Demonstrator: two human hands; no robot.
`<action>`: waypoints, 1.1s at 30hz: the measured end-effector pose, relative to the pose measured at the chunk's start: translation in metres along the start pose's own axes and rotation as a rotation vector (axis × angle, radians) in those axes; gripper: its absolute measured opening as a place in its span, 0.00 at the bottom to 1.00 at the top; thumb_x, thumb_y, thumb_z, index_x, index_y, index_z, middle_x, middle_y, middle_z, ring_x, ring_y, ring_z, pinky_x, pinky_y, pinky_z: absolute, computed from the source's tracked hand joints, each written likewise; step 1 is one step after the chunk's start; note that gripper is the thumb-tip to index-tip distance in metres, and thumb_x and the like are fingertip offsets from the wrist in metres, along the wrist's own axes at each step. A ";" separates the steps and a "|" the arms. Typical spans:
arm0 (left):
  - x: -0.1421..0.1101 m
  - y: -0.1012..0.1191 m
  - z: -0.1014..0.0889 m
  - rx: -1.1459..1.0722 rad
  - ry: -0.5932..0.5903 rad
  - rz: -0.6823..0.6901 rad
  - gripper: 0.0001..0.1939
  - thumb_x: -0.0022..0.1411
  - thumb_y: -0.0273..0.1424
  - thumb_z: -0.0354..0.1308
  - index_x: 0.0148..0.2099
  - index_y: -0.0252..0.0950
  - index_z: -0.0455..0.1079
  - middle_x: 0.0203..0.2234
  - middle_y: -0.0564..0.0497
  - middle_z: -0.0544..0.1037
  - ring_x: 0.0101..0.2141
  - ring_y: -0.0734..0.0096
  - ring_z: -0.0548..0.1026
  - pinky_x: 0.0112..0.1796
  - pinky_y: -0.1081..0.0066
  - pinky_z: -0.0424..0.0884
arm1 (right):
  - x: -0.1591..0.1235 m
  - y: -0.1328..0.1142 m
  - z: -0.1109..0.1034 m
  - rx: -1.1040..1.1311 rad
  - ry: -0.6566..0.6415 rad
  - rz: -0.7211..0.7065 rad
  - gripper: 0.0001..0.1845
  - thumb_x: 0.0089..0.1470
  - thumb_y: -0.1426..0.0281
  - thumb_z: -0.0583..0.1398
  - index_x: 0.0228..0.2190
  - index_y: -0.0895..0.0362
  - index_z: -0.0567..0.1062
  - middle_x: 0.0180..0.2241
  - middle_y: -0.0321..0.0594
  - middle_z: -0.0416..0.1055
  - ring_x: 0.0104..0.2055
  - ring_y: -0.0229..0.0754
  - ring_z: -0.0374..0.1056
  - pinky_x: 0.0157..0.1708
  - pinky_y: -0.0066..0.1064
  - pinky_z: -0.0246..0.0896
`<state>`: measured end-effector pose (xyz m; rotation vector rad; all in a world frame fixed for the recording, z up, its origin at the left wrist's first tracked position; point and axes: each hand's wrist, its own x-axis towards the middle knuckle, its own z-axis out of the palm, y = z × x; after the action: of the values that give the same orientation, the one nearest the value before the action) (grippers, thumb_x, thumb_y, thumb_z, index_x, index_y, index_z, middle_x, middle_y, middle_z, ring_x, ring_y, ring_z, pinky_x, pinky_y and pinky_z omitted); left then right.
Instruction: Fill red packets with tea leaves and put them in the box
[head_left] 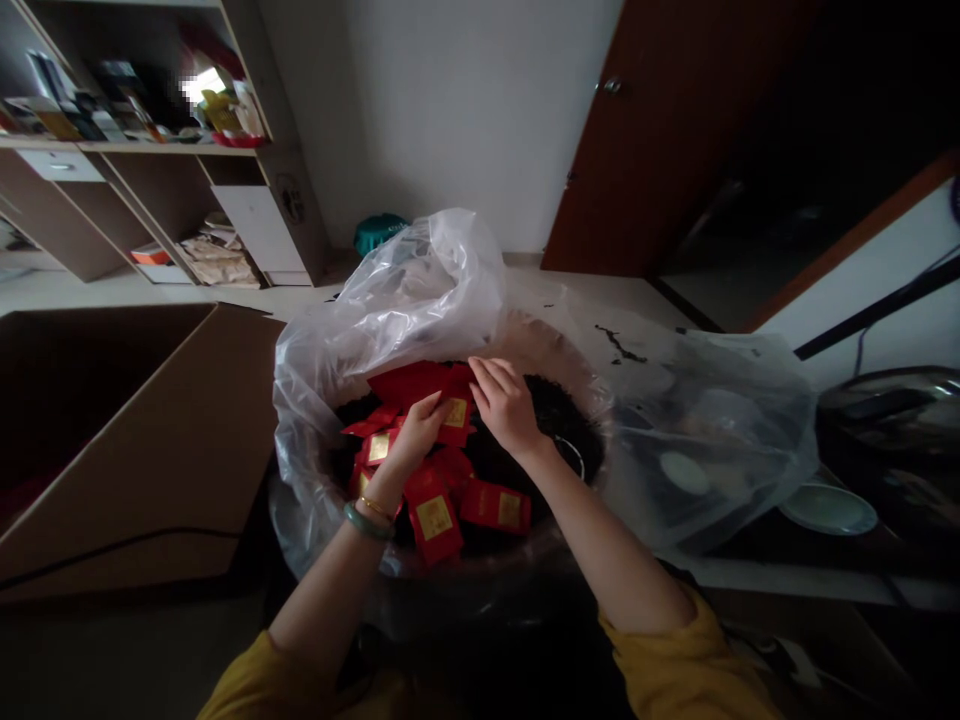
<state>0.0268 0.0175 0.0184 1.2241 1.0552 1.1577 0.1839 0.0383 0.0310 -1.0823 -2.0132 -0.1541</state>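
Note:
A large round container lined with a clear plastic bag (307,370) stands in front of me, holding dark loose material (551,405) that looks like dry tea leaves. On it lie several red packets (433,515) with gold labels. Above the pile, my left hand (418,435) is closed on the edge of a red packet (455,432), thumb on top. My right hand (506,405) is at that packet's upper right, its fingers drawn together against the edge. Its fingertips are partly hidden. A thin pale ring-shaped rim (574,455) shows in the dark material to the right.
An open cardboard box (142,430) stands close on the left. To the right lie a clear plastic bag (712,440) and a pale round dish (829,508). Behind are a shelf unit (262,220), a teal bag (379,232) and a brown door (645,150). Dark bits (621,345) lie on the floor.

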 end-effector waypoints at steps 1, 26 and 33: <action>-0.001 0.002 0.002 -0.019 -0.006 -0.016 0.15 0.50 0.40 0.60 0.33 0.33 0.72 0.25 0.53 0.75 0.27 0.72 0.70 0.29 0.73 0.67 | -0.001 0.000 0.001 -0.014 0.004 -0.009 0.22 0.61 0.72 0.49 0.55 0.56 0.66 0.49 0.49 0.70 0.52 0.50 0.63 0.55 0.47 0.59; 0.000 0.001 0.005 0.088 0.021 0.012 0.12 0.51 0.38 0.58 0.29 0.33 0.69 0.21 0.55 0.70 0.23 0.76 0.64 0.24 0.76 0.61 | -0.003 -0.006 0.000 0.099 0.083 0.036 0.08 0.60 0.70 0.53 0.41 0.55 0.69 0.35 0.44 0.70 0.39 0.45 0.67 0.42 0.38 0.64; 0.001 -0.002 0.006 0.085 0.021 0.014 0.13 0.51 0.39 0.58 0.30 0.33 0.69 0.22 0.55 0.70 0.24 0.75 0.64 0.26 0.75 0.62 | -0.004 -0.007 0.002 0.046 0.105 0.038 0.05 0.59 0.68 0.55 0.33 0.55 0.70 0.30 0.42 0.71 0.37 0.46 0.64 0.41 0.39 0.62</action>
<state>0.0332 0.0178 0.0170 1.2896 1.1226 1.1485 0.1790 0.0327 0.0286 -1.0614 -1.8924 -0.1409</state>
